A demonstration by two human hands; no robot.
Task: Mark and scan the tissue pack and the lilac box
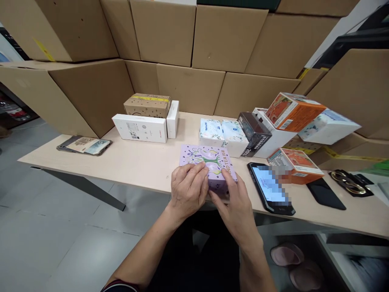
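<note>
A purple tea box (215, 153) with a green and yellow printed design lies near the front edge of the table. My left hand (190, 184) is pressed over its left front part, fingers together and curled on the lid; its thumb is mostly hidden. At the right front corner, my right hand (235, 198) grips the box, fingers on top and thumb low on the front side. Just behind the box stand two white tissue packs (212, 130) with a floral print.
Brown cartons (191, 87) wall in the back. White boxes (141, 128) and a small carton (147, 106) stand at left, near a phone-like item (85, 145). At right are a lit phone (270, 188), orange boxes (294, 164), a dark box (255, 134) and scissors (348, 181).
</note>
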